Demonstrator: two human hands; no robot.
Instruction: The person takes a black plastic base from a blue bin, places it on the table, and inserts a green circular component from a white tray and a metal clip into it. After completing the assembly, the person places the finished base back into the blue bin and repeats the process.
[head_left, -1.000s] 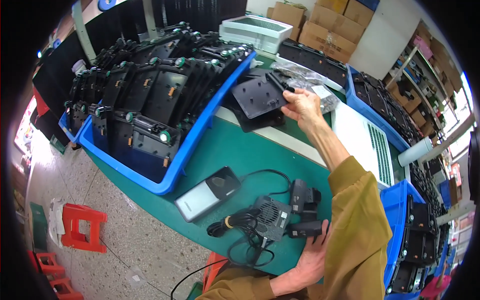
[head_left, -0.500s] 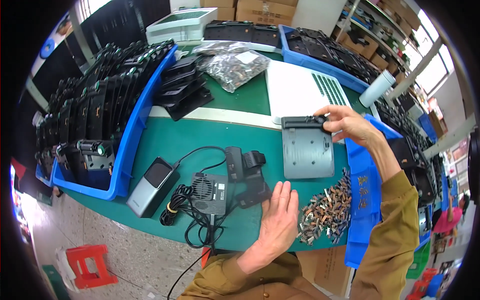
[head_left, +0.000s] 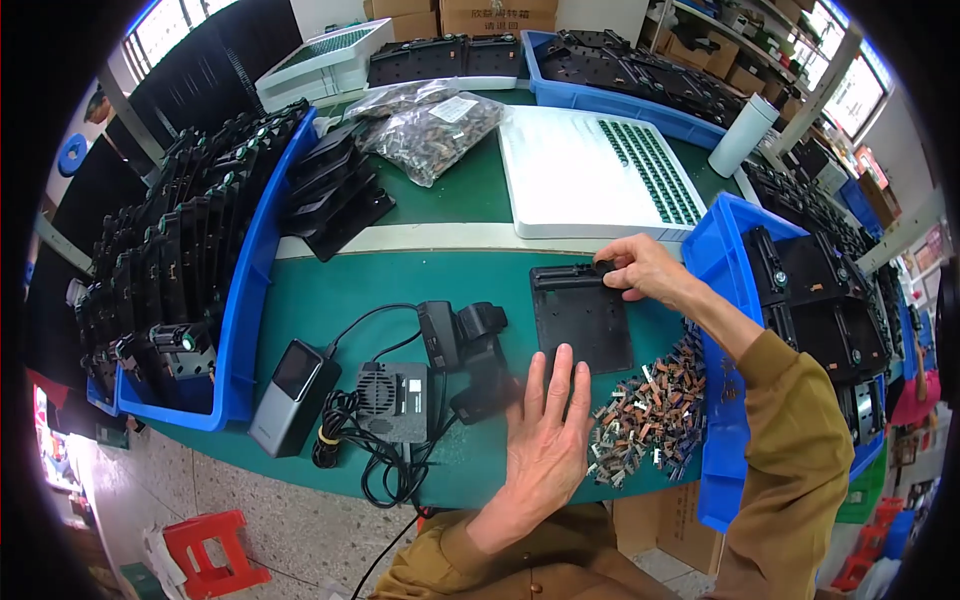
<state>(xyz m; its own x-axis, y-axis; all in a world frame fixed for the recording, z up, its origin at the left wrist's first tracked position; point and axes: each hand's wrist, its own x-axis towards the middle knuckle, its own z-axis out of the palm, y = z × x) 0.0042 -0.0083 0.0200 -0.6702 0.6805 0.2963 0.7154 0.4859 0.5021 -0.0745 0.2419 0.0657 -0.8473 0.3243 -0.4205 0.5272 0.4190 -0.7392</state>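
Over the green tabletop [head_left: 400,275], right hand [head_left: 652,272] grips black plate [head_left: 582,328]

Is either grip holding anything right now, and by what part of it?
The right grip holds the black plate at its far right corner, by the end of the raised bar. The left grip is open, holding nothing.
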